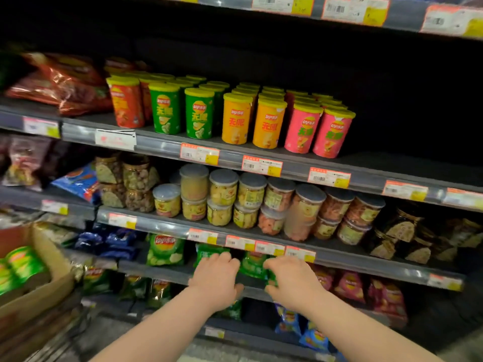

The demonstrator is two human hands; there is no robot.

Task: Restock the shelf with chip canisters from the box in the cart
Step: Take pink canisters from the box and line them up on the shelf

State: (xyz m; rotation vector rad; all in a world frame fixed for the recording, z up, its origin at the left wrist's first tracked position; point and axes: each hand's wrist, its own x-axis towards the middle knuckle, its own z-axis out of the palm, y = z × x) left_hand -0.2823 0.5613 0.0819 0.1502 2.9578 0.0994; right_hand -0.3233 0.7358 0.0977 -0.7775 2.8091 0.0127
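Far left, the cardboard box (44,278) has green chip canisters (24,262) lying on their sides in it, and neither hand is anywhere near them. Moving right and up, the canister shelf (156,145) holds red, green, orange and pink rows standing at the front.

Lower down, the left hand (217,275) has its fingers curled over the front of the green chip bags (252,265), with the thumb under the shelf lip. It's too blurry for me to say if it's actually gripping anything. The right hand (290,278), just beside it, looks clamped on one of those bags, fingers on top and thumb underneath.

My read is that this is bag-tidying, not the canister step proper. The next move would mean letting go and swinging left and down to the box, which is well apart from both hands. Then it's a matter of grabbing a canister and standing it upright on the canister shelf.
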